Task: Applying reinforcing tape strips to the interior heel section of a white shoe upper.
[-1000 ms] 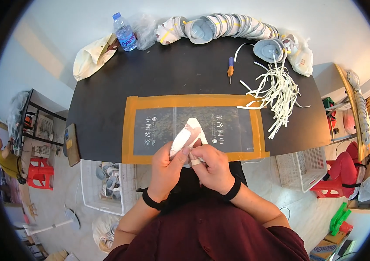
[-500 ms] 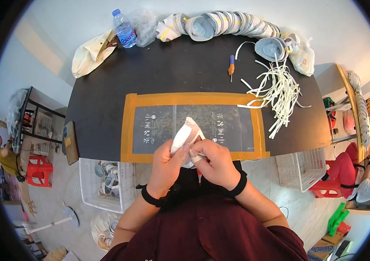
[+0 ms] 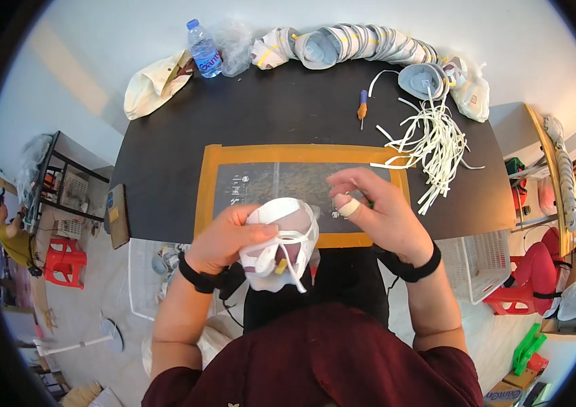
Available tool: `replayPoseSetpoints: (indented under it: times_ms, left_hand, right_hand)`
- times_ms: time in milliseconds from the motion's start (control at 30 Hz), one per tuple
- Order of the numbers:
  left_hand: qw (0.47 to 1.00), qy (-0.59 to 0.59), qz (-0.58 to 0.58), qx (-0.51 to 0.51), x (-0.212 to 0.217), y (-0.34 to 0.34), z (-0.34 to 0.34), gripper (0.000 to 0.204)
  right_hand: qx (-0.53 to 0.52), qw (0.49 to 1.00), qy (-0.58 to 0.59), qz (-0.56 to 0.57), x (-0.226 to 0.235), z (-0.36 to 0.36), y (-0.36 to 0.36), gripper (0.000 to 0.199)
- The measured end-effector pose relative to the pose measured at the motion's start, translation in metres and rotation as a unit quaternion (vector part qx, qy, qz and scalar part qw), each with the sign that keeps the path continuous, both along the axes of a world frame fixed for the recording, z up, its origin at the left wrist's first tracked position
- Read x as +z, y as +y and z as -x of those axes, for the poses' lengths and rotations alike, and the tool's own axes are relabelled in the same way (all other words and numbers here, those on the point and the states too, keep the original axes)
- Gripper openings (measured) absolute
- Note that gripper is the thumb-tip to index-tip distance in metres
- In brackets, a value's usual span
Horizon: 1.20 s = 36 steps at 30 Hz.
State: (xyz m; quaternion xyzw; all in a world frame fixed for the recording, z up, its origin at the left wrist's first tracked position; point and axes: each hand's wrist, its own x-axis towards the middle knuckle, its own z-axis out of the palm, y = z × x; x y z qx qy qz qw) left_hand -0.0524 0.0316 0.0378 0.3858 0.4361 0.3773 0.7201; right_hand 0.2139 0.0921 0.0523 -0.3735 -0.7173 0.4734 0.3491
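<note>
My left hand (image 3: 230, 237) is closed on a white and pinkish shoe upper (image 3: 288, 227), thumb pressed on its front, just past the table's near edge. A white shoelace (image 3: 290, 264) runs through the upper, and its loose end hangs down. To the right, my right hand (image 3: 376, 210) is raised off the upper with its fingers apart and nothing visible in them; the thumb has a pale wrap (image 3: 349, 207). A bundle of white laces (image 3: 430, 146) lies at the right of the table. Left of it is a thin-shafted tool with a blue and orange handle (image 3: 362, 107).
Under my hands, a clear sheet edged with orange tape (image 3: 288, 153) covers part of the dark table (image 3: 166, 142). Stacked shoe uppers (image 3: 362, 44) line the back, beside a water bottle (image 3: 204, 51). White crates (image 3: 481, 268) stand below. Other people (image 3: 13, 234) sit at both sides.
My right hand has let go and moved up and right. My left hand has moved left and turned the shoe upper, so its laced front now shows.
</note>
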Motion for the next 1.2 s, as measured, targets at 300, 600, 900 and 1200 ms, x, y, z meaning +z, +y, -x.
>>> replayPoseSetpoints:
  times_ms: [300, 600, 900, 1200]
  left_hand:
    - [0.997, -0.05, 0.023, -0.049, 0.041, 0.01, 0.005, 0.041]
    - [0.902, -0.154, -0.337, 0.221, 0.006, -0.023, -0.069, 0.068]
    - [0.896, -0.202, -0.266, 0.294, 0.003, -0.017, -0.06, 0.067]
    - [0.949, -0.246, -0.145, 0.134, -0.015, -0.03, -0.033, 0.068]
  right_hand:
    - [0.236, 0.846, 0.292, 0.38, -0.011, 0.026, -0.003, 0.023]
    - [0.032, 0.787, 0.516, 0.338, 0.01, 0.07, -0.027, 0.023]
    - [0.03, 0.879, 0.373, 0.294, 0.007, 0.065, -0.038, 0.013]
    - [0.071, 0.985, 0.09, -0.127, 0.057, 0.03, -0.014, 0.014]
